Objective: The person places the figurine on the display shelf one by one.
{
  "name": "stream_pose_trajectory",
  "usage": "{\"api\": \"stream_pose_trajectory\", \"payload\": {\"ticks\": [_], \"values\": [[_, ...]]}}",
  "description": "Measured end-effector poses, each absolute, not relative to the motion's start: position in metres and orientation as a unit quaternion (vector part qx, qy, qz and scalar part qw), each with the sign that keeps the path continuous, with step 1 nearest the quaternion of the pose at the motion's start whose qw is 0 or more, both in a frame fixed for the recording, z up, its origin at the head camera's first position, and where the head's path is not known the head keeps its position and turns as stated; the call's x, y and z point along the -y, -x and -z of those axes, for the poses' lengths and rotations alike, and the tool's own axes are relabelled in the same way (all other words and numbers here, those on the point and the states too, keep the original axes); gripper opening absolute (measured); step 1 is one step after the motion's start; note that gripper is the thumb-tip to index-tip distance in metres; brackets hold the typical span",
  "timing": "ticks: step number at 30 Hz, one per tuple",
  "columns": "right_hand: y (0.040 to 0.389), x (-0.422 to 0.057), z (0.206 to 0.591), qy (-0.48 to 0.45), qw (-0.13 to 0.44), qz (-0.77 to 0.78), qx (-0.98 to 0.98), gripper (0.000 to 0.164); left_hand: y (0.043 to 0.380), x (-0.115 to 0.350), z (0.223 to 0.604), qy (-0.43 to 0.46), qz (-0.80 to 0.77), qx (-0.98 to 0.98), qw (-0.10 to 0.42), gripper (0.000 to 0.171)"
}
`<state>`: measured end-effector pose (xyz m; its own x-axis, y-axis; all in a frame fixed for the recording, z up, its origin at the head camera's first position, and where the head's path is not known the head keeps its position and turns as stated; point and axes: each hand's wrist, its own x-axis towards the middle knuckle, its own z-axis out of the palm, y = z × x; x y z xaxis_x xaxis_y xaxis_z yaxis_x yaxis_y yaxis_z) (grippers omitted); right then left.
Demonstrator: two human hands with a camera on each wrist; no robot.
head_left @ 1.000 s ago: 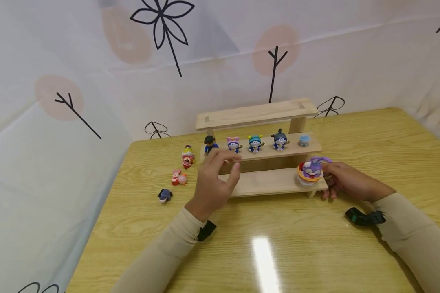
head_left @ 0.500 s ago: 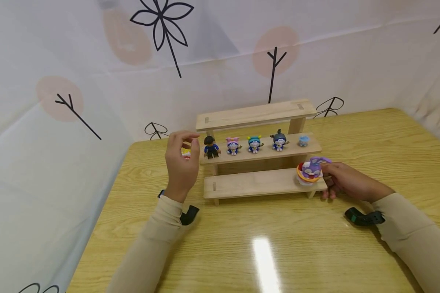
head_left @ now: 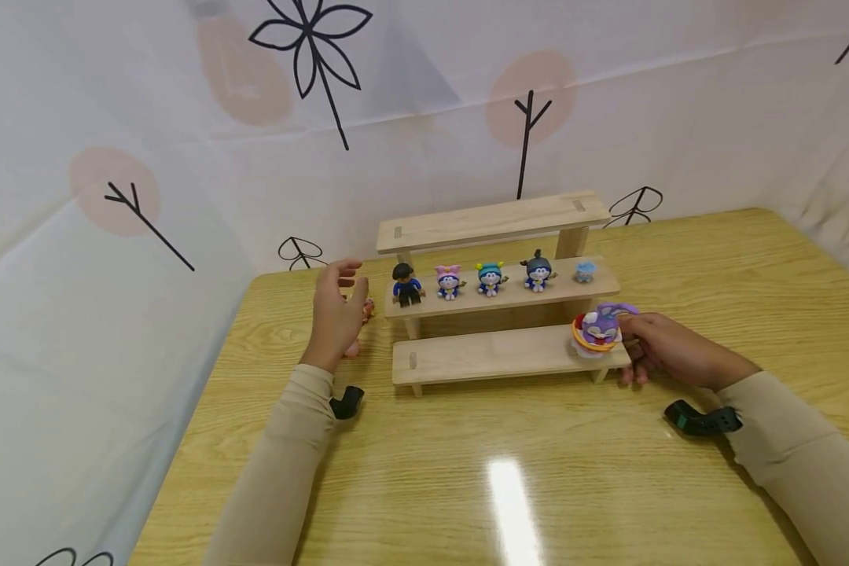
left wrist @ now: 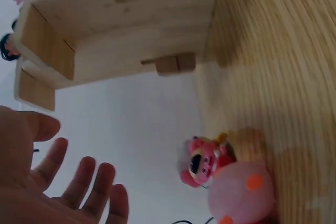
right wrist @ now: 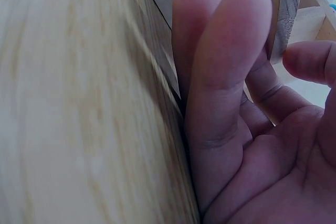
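My left hand hovers over the figurines left of the wooden tiered shelf, fingers loosely bent and holding nothing. Partly behind it is a red bear figurine; the left wrist view shows its pink face beside a figurine with a pale pink ball, both apart from the fingers. At the shelf's right end, my right hand holds the lowest board, thumb at its edge and some fingers bent behind it. A purple rabbit figurine in an orange-rimmed cup sits on that board close to the thumb.
On the middle board stand a black-haired toy figure, several blue-and-white figurines and a small light-blue one. The top board rises behind them. A patterned cloth hangs behind the wood-grain table.
My left hand has moved left from in front of the shelf to the figurines beside it, hiding most of them. The right hand has stayed at the shelf's right end.
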<state>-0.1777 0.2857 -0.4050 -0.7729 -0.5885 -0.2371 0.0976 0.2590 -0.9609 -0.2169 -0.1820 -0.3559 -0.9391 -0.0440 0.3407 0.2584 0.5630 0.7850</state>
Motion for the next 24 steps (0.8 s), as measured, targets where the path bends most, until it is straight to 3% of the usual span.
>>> {"api": "stream_pose_trajectory", "payload": {"ticks": [9, 24], "values": [[0.178, -0.285, 0.405, 0.170, 0.293, 0.586, -0.737, 0.054, 0.225, 0.198, 0.367, -0.001, 0.368, 0.930, 0.023, 0.051], [0.179, -0.286, 0.407, 0.162, 0.294, 0.587, -0.737, 0.053, 0.232, 0.209, 0.380, -0.010, 0.290, 0.956, -0.043, 0.056]]}}
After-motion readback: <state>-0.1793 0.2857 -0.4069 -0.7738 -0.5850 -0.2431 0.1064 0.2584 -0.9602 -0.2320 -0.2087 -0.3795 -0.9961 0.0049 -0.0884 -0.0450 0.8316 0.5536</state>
